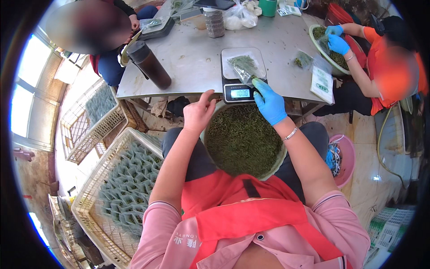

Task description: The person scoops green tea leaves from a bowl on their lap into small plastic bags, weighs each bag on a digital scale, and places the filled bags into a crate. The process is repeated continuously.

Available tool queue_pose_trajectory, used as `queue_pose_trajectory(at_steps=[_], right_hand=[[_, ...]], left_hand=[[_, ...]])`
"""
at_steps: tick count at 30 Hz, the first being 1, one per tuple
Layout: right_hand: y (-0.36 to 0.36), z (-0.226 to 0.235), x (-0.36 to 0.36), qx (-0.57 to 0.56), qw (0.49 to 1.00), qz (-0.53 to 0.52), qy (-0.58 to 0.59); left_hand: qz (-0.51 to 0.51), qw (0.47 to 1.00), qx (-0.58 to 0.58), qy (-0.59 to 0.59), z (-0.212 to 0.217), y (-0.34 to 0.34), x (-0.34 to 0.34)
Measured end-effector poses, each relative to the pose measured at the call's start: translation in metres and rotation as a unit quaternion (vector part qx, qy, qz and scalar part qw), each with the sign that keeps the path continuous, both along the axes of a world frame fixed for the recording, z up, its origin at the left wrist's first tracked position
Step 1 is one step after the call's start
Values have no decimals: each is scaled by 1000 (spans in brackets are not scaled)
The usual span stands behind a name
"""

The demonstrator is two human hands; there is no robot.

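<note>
Clear bag of green bits [242, 65] lies on the pan of the digital scale [257, 54], near end toward the seated person. Right hand [269, 102], blue-gloved, pinches that near end between thumb and fingers. Left hand [199, 112], bare, fingers loosely curled, grasps nothing, just left of the scale. Display lit.

Risks, my judgement: fingers on the bag could skew the reading by pressing or lifting. If the near end isn't sealed (can't tell), a tug could spill bits. Scale's front sits right at the worktop [192, 67] edge, so a bump from either wrist could shift it or tip it toward the tub [281, 160] below, between the knees, full of loose green bits [242, 139].

Further out: dark bottle [150, 66] left on the worktop, a knock could topple it; crate [92, 219] at lower left, packed upright with filled bags [130, 188], crowding might crush some; right, co-worker's blue-gloved hands [338, 44] over a bowl [319, 51]; pink basin [349, 166] on the floor.
</note>
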State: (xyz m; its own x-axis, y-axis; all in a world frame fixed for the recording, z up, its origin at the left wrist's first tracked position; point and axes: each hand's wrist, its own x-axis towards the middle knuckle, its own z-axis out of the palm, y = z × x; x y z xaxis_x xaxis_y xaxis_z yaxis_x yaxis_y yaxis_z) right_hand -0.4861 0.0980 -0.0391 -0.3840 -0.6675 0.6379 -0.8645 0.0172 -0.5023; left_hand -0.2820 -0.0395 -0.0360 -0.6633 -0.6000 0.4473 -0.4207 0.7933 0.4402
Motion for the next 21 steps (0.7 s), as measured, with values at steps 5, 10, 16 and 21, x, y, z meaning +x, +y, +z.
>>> queue_pose_trajectory(at_steps=[5, 10, 16, 21], right_hand=[[-40, 15, -10, 181, 978, -33, 101], [-74, 53, 13, 224, 954, 9, 201], [-66, 68, 94, 297, 929, 123, 182], [-77, 45, 90, 422, 881, 136, 165]], left_hand=[[100, 988, 110, 50, -13, -2, -1], [166, 981, -2, 97, -19, -9, -16], [199, 962, 146, -118, -9, -10, -12], [157, 983, 89, -36, -26, -7, -2]])
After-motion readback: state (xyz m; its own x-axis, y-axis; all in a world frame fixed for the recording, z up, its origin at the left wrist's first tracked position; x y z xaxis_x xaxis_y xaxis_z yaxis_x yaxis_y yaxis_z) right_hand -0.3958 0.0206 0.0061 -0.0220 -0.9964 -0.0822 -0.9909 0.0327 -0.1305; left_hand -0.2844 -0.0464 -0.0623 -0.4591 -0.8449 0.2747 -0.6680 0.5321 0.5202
